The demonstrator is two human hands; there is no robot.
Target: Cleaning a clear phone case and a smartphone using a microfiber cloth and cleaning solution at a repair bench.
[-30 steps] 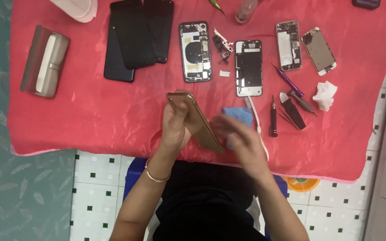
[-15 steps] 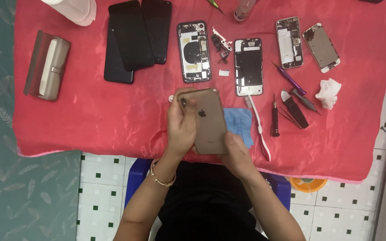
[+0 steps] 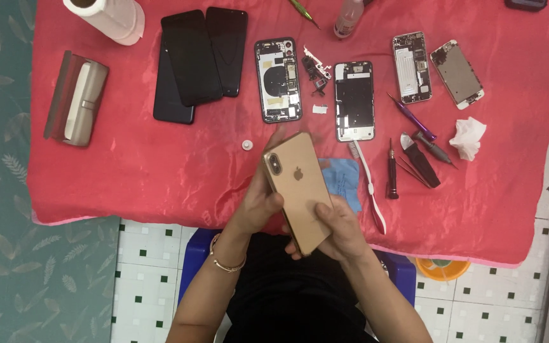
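A red cloth [image 3: 128, 165] is covering the table. Above its near edge, both hands are gripping a gold phone [image 3: 298, 190], back facing up. The left hand [image 3: 258, 203] is curling its fingers around the left side; the right hand [image 3: 338, 232] is pinching the lower end. A blue cloth [image 3: 344, 181] is lying just beside it.
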